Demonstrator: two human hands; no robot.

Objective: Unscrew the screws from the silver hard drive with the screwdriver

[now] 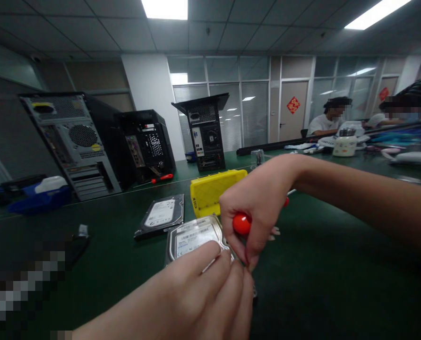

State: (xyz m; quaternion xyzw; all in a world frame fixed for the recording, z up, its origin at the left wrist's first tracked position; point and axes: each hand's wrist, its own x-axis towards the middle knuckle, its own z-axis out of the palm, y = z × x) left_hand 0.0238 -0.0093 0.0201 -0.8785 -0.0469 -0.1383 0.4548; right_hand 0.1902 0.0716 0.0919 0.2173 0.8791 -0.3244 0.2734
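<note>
A silver hard drive (196, 236) with a white label lies in front of me, its near part hidden by my left hand (210, 288). The fingers of that hand are bent over the drive and hold it. My right hand (256, 212) is closed around a red-handled screwdriver (242, 223), tucked across the palm. Its thumb and fingertips pinch together at the drive's right edge; whether something small is between them is hidden. A second hard drive (162, 212) lies just behind on the left. Past the drives stands a yellow plastic bin (210, 189).
Computer cases stand at the back: a tall one (79, 141), an open black one (148, 146) and another (207, 134). A red screwdriver (163, 178) lies before them. A blue tray (40, 198) is at left, a white jar (344, 142) at right. People sit beyond.
</note>
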